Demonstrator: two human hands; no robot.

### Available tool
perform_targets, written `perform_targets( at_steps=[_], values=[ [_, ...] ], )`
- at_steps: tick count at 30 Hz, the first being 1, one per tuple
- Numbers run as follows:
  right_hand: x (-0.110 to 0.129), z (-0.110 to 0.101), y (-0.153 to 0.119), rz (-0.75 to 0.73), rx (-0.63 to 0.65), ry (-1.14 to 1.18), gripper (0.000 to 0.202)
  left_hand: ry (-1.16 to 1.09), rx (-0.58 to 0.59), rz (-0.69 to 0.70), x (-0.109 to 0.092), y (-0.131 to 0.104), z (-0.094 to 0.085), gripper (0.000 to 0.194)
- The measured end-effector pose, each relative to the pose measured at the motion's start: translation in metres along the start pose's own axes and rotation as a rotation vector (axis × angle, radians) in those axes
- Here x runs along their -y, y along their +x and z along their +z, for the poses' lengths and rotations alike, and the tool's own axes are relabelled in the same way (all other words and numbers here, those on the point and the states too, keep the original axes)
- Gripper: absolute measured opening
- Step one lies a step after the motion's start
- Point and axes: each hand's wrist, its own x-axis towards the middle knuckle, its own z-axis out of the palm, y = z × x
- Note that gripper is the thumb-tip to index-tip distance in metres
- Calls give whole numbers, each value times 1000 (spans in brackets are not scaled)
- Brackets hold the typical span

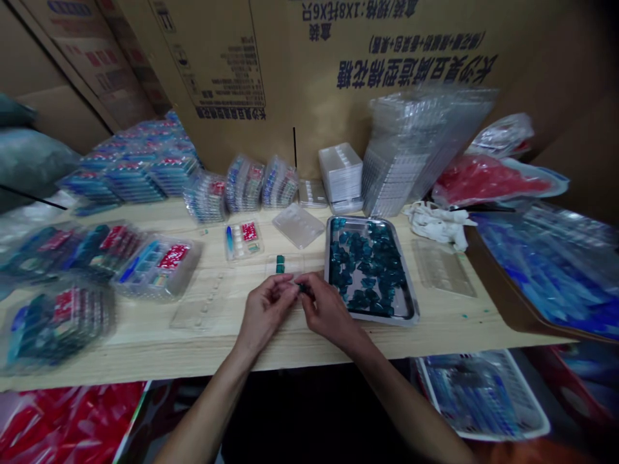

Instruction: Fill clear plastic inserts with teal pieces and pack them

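My left hand [267, 310] and my right hand [329, 310] meet at the middle of the table, fingertips nearly touching. A small dark green piece [303, 288] is pinched in my right hand's fingers. My left hand's fingers are pressed together at a clear tray; what they grip is too small to tell. Just behind them, green pieces [280, 263] sit in the clear plastic tray [294, 260]. Right of my hands, a metal tray [412, 303] holds many dark green pieces. A small filled tray [243, 240] with a blue item and a red packet lies behind left.
Stacks of filled clear trays [157, 267] stand at the left. Nested clear trays [401, 154], a white stack [341, 177] and a white cloth [438, 223] are behind right. A box of blue packets [546, 264] borders the right; a basket [483, 393] sits below the edge.
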Motion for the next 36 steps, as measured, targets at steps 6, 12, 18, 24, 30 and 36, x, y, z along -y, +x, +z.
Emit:
perform_targets(
  at_steps=[6,12,18,24,30,36],
  values=[
    [2,2,0,30,-28,75,23,-492,-14,-324,-5,3,13,35],
    [7,-2,4,51,-64,-39,13,-618,41,-395,-3,2,13,41],
    [19,-5,3,8,-2,-136,23,-669,13,-372,-6,-4,14,32],
    [20,-3,-1,15,31,-142,14,-649,-32,-368,-6,-15,8,38],
    [18,8,-5,64,86,-118,10,-579,-89,-330,3,-22,1,38],
    [7,23,-7,69,35,-24,12,-506,-156,-308,10,-28,5,29]
  ],
)
